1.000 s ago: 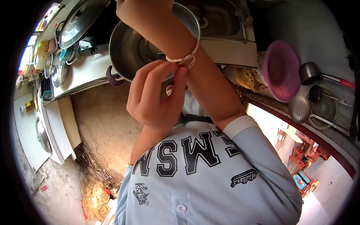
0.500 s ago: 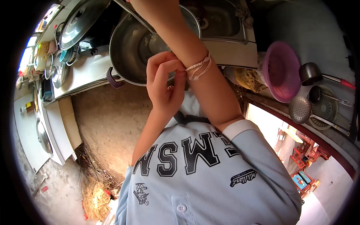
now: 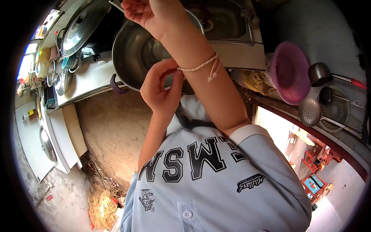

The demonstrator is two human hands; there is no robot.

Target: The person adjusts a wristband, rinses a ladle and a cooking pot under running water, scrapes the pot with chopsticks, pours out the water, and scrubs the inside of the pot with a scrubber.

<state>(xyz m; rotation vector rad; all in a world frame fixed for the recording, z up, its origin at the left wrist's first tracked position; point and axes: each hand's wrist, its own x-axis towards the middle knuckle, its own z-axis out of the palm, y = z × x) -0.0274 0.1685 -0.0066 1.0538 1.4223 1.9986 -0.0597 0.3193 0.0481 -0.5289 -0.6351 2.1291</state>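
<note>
A white braided bracelet [image 3: 199, 66] with loose knotted ends circles my right wrist. My left hand [image 3: 160, 83] pinches its near side between thumb and fingers. Above, my right hand [image 3: 143, 13] is turned palm up, its fingers loosely curled and slightly apart, with nothing visible in them. A metal handle [image 3: 116, 5] shows just beside those fingertips; the rest of it is hidden behind the hand. Under both hands is a large metal pan [image 3: 129, 58] with a purple side handle [image 3: 117, 85]; a pale round shape in it is partly covered by my arm.
A large glass lid [image 3: 83, 29] leans at the upper left, near pots on the white counter [image 3: 83, 79]. A sink [image 3: 228, 23] lies beyond my right arm. To the right are a pink basin [image 3: 290, 73], a ladle [image 3: 320, 74] and a skimmer [image 3: 310, 112]. Straw [image 3: 102, 210] lies on the floor.
My right hand has turned from back up to palm up, and its fingers have come into view. My left hand has shifted and still pinches the bracelet, whose loose ends now hang to the right.
</note>
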